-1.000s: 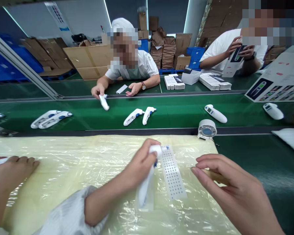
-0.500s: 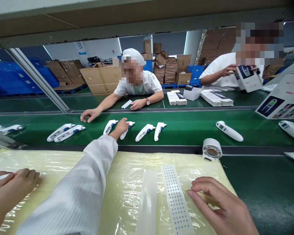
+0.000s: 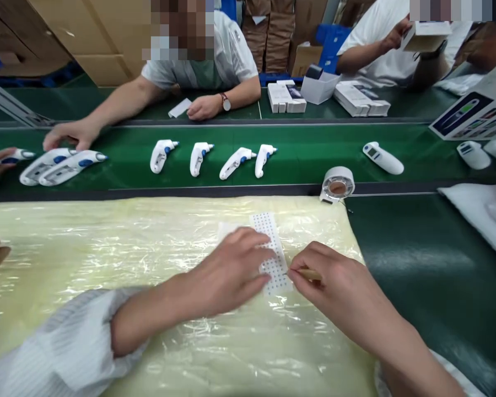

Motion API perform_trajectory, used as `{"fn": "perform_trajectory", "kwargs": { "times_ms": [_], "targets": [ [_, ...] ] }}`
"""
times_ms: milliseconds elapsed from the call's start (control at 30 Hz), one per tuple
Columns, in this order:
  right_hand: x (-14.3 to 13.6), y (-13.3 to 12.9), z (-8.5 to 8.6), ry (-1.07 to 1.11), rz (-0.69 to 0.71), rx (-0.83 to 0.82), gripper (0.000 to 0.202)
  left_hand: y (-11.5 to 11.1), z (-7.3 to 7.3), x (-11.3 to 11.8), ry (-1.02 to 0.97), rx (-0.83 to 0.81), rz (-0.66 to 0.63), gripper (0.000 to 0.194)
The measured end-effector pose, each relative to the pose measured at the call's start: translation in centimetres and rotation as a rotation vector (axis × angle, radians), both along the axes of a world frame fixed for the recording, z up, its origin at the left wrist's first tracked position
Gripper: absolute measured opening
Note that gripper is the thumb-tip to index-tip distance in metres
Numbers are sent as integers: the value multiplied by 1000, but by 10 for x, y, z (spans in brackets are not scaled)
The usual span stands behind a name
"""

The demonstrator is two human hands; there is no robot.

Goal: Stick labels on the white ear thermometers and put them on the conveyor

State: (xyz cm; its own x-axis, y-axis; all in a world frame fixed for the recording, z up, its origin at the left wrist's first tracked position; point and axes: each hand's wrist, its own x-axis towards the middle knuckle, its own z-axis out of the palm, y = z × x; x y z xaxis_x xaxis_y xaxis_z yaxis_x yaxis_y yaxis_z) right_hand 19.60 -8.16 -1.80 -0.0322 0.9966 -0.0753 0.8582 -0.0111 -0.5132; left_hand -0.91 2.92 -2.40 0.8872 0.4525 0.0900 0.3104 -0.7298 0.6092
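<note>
My left hand (image 3: 235, 270) hovers over or rests on the dotted sticker sheet (image 3: 265, 224), fingers apart and nothing visible in them. The sheet is white with rows of small blue dots, and my fingers hide part of it. Close to its right edge, my right hand (image 3: 334, 286) pinches a thin tan tool (image 3: 310, 274) with a fine tip; most of it is inside my fingers. Beside the sheet, a pale strip (image 3: 226, 229) is mostly covered by my left hand. Several white ear thermometers with blue parts, such as one open-bodied thermometer (image 3: 162, 156), lie on the green belt (image 3: 306, 157).
Crinkled clear film over a yellowish mat (image 3: 119, 242) covers my work surface. A white tape roll (image 3: 338, 183) stands at its far right corner. Across the belt, a co-worker's hand (image 3: 72, 135) touches paired thermometers. Another co-worker holds a box (image 3: 426, 36). Small boxes (image 3: 286, 97) stand behind.
My left hand has come back from a thermometer on the belt to the dotted sheet. My view has tilted down. The co-worker's hand opposite has reached the paired thermometers.
</note>
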Motion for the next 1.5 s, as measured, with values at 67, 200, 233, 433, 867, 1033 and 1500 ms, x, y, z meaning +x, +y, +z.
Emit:
{"fn": "perform_trajectory", "kwargs": {
  "times_ms": [67,200,233,433,867,1033,1500],
  "targets": [
    [-6,-3,-3,-12,57,-35,12,-21,-12,1,39,41,-129,35],
    [-17,-7,-15,-22,117,-79,14,-23,-24,1,49,107,-119,27],
    [-19,-7,-17,-25,119,-79,15,-21,-24,1,49,113,-115,27],
    [-19,-6,-22,-15,120,-58,15,-22,-27,2,76,109,-84,26],
    [-23,-8,-26,-97,76,-37,6,-23,-28,3,117,135,-83,24],
    [-23,-8,-28,-32,48,-24,8,-23,-30,3,110,145,-87,24],
    [-2,7,-14,389,-97,82,23,-27,-37,-1,53,277,-85,21]
  ]
}}
